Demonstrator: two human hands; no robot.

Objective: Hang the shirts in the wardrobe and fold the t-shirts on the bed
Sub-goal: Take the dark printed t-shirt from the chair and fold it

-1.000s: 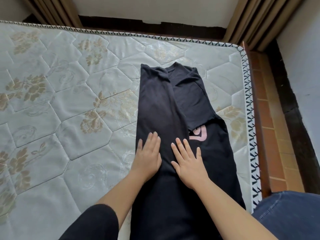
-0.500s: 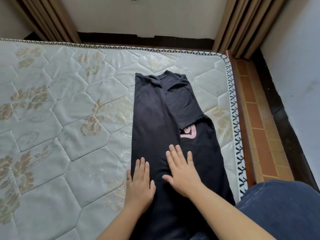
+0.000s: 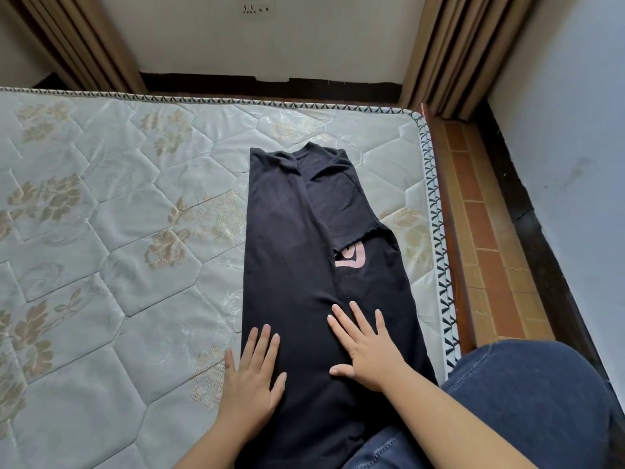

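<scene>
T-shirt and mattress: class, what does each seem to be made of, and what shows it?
T-shirt: soft matt knit, likely cotton; it creases and lies limp. Mattress: quilted woven cover with slight sheen, probably synthetic; stitched panels, gold flowers.

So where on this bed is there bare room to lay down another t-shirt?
The widest bare stretch of mattress lies left of the black t-shirt. A narrow strip runs between its collar and the mattress's far edge, and another runs along the right edge. It is crowded near the person, where the left hand and right hand lie flat on the t-shirt.
</scene>
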